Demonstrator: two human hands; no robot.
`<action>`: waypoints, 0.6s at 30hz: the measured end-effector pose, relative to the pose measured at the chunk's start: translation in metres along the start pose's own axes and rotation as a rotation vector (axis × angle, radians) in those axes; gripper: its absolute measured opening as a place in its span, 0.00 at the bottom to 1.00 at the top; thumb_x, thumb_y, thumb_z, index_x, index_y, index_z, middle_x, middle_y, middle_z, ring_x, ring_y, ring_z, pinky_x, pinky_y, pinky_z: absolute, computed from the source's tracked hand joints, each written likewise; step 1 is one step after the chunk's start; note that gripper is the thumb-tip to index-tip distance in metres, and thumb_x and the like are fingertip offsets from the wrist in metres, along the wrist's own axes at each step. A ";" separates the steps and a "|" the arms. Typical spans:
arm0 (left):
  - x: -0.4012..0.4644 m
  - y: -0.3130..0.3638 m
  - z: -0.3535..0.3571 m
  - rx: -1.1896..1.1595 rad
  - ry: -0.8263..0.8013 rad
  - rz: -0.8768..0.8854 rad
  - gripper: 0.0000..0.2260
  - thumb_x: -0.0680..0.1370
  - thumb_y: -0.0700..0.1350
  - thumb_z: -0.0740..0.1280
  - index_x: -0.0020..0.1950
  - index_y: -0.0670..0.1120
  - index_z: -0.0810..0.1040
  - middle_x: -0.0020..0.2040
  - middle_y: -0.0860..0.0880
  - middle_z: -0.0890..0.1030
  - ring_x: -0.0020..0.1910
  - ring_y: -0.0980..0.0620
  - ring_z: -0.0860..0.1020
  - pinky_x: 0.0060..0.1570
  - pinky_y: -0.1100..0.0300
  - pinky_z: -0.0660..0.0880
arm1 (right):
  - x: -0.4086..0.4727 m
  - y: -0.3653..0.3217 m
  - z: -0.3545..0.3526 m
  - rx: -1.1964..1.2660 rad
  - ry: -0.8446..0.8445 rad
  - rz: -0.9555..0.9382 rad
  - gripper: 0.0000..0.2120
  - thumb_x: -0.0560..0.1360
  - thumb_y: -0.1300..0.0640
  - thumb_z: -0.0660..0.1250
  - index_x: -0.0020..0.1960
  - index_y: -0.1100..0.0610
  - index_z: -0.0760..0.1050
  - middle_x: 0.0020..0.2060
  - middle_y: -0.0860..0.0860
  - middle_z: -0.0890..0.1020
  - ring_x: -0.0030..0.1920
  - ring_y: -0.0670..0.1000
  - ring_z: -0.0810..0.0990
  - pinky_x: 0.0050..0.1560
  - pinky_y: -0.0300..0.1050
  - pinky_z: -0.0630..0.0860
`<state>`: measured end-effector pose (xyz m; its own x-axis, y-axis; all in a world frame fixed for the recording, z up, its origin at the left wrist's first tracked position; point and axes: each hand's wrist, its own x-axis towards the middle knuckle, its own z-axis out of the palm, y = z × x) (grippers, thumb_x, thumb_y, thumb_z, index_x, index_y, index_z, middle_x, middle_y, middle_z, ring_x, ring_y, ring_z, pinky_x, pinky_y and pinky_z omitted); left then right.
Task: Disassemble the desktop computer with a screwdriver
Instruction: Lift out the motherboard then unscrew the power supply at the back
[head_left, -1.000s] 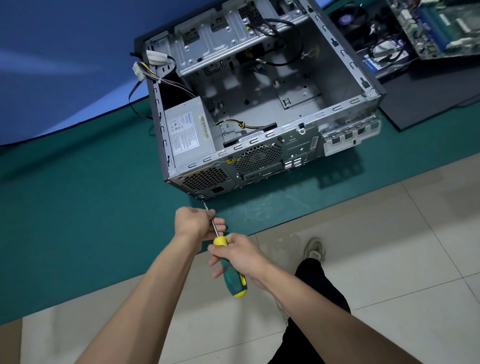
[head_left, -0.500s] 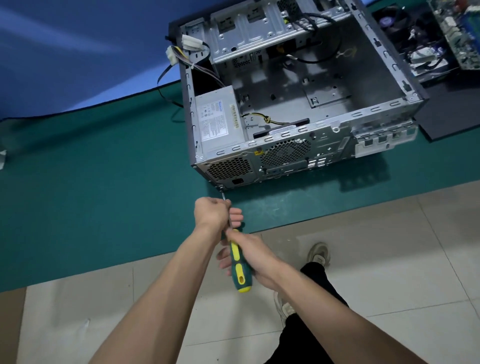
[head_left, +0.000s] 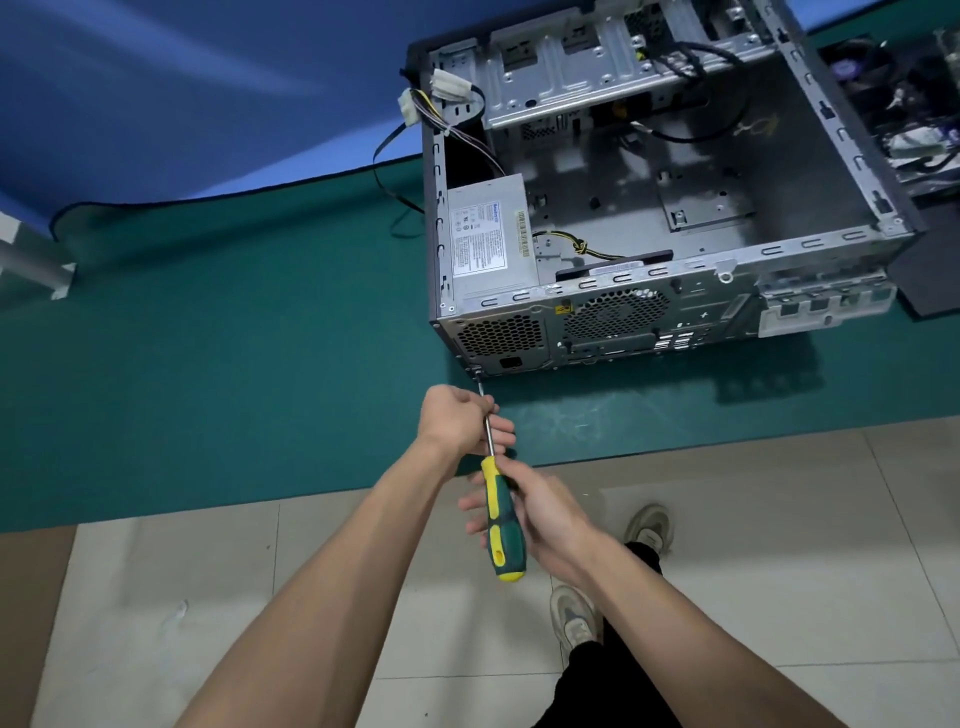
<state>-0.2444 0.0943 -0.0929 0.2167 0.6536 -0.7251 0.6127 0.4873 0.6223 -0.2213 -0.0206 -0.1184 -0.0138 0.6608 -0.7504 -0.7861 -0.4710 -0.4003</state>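
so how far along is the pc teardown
Done: the case lies open with its main bay bare. In hand: the left hand steadies the screwdriver shaft and the right hand holds the handle, tip at the rear lower corner. Left: the power supply and its cables are still inside.

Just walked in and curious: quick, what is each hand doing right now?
Left hand: closed around the metal shaft of the screwdriver.
Right hand: holding the screwdriver's green and yellow handle.
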 end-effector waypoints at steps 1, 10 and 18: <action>0.000 -0.002 0.000 0.000 -0.020 0.006 0.08 0.81 0.36 0.57 0.43 0.37 0.71 0.31 0.40 0.79 0.20 0.49 0.76 0.23 0.61 0.75 | 0.002 0.002 -0.001 -0.012 0.044 -0.040 0.14 0.80 0.50 0.60 0.46 0.61 0.75 0.32 0.55 0.82 0.27 0.52 0.78 0.31 0.42 0.73; 0.001 -0.011 0.000 0.072 -0.049 0.042 0.11 0.81 0.39 0.60 0.39 0.38 0.73 0.24 0.46 0.79 0.22 0.50 0.77 0.26 0.60 0.75 | 0.000 0.000 -0.004 -0.051 0.080 -0.021 0.17 0.77 0.45 0.63 0.46 0.59 0.77 0.32 0.54 0.82 0.28 0.52 0.78 0.32 0.41 0.73; -0.004 -0.012 0.000 -0.034 -0.066 0.043 0.09 0.80 0.39 0.62 0.40 0.39 0.74 0.27 0.47 0.80 0.24 0.52 0.79 0.25 0.62 0.76 | 0.004 0.004 -0.006 -0.042 0.173 -0.155 0.11 0.73 0.57 0.71 0.38 0.58 0.70 0.28 0.53 0.77 0.25 0.48 0.74 0.28 0.40 0.71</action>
<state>-0.2529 0.0860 -0.0976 0.2923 0.6353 -0.7148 0.5762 0.4795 0.6619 -0.2209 -0.0234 -0.1258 0.2136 0.6190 -0.7558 -0.7442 -0.3981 -0.5364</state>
